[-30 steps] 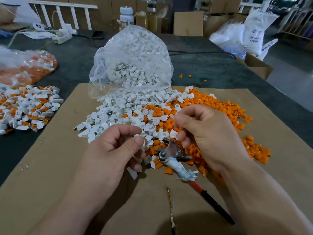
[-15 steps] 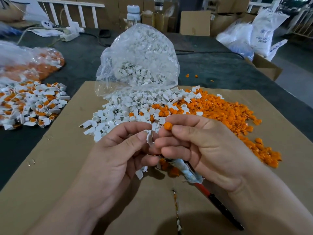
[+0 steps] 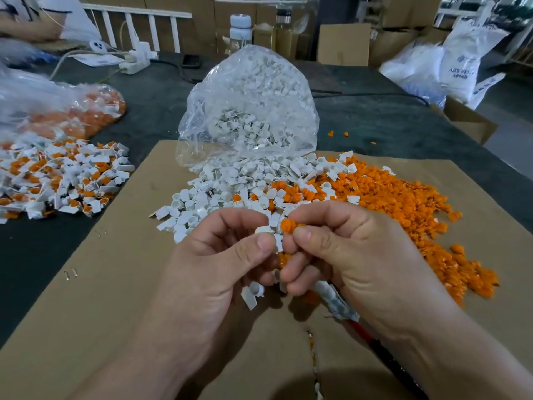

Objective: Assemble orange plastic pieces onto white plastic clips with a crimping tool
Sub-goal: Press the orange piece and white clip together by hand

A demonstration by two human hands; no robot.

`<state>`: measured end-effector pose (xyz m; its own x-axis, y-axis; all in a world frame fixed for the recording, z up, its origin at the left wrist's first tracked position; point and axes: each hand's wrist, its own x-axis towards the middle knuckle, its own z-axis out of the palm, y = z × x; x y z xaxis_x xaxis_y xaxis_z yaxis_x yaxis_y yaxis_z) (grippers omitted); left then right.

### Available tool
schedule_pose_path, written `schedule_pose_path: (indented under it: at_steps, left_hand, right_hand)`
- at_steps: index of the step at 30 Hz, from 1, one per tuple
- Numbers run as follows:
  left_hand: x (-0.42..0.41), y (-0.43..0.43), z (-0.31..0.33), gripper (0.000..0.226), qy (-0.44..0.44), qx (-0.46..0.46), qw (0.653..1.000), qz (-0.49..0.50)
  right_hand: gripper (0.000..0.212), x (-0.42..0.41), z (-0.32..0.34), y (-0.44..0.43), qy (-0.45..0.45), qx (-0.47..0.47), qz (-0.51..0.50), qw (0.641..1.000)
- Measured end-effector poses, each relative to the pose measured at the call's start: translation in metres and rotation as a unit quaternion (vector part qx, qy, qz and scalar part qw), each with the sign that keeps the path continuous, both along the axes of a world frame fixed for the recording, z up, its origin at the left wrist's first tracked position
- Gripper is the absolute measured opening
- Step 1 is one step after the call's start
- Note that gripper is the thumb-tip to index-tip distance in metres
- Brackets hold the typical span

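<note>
While the left grip (image 3: 219,269) is pinching a white clip (image 3: 266,230) between thumb and forefinger, the right grip (image 3: 354,261) is pinching an orange piece (image 3: 288,226) just beside it; cannot tell if the two parts are touching. The right grip's lower fingers are also curling round the taped handle of the crimping tool (image 3: 334,301). Its red-and-black end is running out under the wrist and its head is hiding behind the hands. A loose clip (image 3: 250,297) is showing under the left fingers; cannot tell whether it is held or lying.

Just beyond the hands the white clip pile (image 3: 219,192) and the orange pile (image 3: 403,203) are mixing where they meet. A clear bag (image 3: 248,90) is spilling more clips into the white pile.

Everything here is sitting on a cardboard sheet (image 3: 115,284). Bare cardboard is lying open left of the hands and along the near side, with a split (image 3: 313,356) running through it. Its left edge is slanting away, with the dark desk (image 3: 43,255) beyond. An assembled pile (image 3: 57,174) is lying near that edge. The orange pile is spreading toward the sheet's right side.

At the far right a white sack (image 3: 461,62) is carrying dark print, too blurred for reading.
</note>
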<state>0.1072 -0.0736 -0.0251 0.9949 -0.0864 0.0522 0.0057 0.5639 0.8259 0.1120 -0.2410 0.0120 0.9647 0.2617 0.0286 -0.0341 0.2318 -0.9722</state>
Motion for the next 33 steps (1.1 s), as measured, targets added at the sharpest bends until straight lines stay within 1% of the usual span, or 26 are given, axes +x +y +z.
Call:
schedule_pose_path:
  at_steps: [5,7,9,11,13,16,19,24,27,30,33]
  left_hand:
    - [-0.003,0.0,0.004,0.029,-0.018,-0.026,0.999,-0.026]
    - [-0.004,-0.002,0.006,0.026,-0.014,-0.042,0.999,-0.03]
    - [-0.003,-0.004,0.006,0.019,-0.008,-0.059,0.998,-0.03]
    - [-0.002,-0.004,0.005,0.011,0.009,-0.033,0.999,-0.003]
    - [0.0,-0.002,0.003,0.009,0.027,-0.012,1.0,0.009]
    - [0.001,-0.001,0.001,0.011,0.035,-0.002,0.999,-0.004]
    - [0.0,-0.001,0.001,0.017,0.038,0.004,0.999,-0.019]
    - [-0.001,-0.001,-0.003,0.02,0.025,0.056,0.998,-0.008]
    - [-0.002,0.002,-0.005,0.027,0.016,0.057,0.998,-0.018]
    - [-0.001,0.004,-0.007,0.039,-0.007,0.092,0.995,-0.04]
    - [0.002,0.001,-0.012,0.03,0.001,0.135,0.991,-0.012]
  right_hand:
    - [0.007,-0.002,-0.001,0.001,-0.066,-0.123,-0.037,0.99]
    - [0.011,-0.003,-0.003,0.001,-0.09,-0.163,-0.04,0.982]
    - [0.011,-0.004,-0.003,0.001,-0.115,-0.188,-0.049,0.974]
    - [0.012,-0.006,-0.004,0.002,-0.136,-0.208,-0.056,0.967]
    - [0.015,-0.007,-0.005,0.003,-0.164,-0.237,-0.061,0.956]
    - [0.016,-0.008,-0.004,0.006,-0.226,-0.304,-0.073,0.923]
    - [0.011,-0.008,-0.004,0.007,-0.286,-0.379,-0.087,0.876]
    - [0.007,-0.007,-0.004,0.008,-0.332,-0.42,-0.113,0.837]
    - [0.007,-0.007,-0.005,0.008,-0.328,-0.42,-0.128,0.837]
    - [0.007,-0.008,-0.005,0.009,-0.326,-0.433,-0.149,0.827]
    - [0.011,-0.01,-0.006,0.012,-0.342,-0.471,-0.144,0.8]
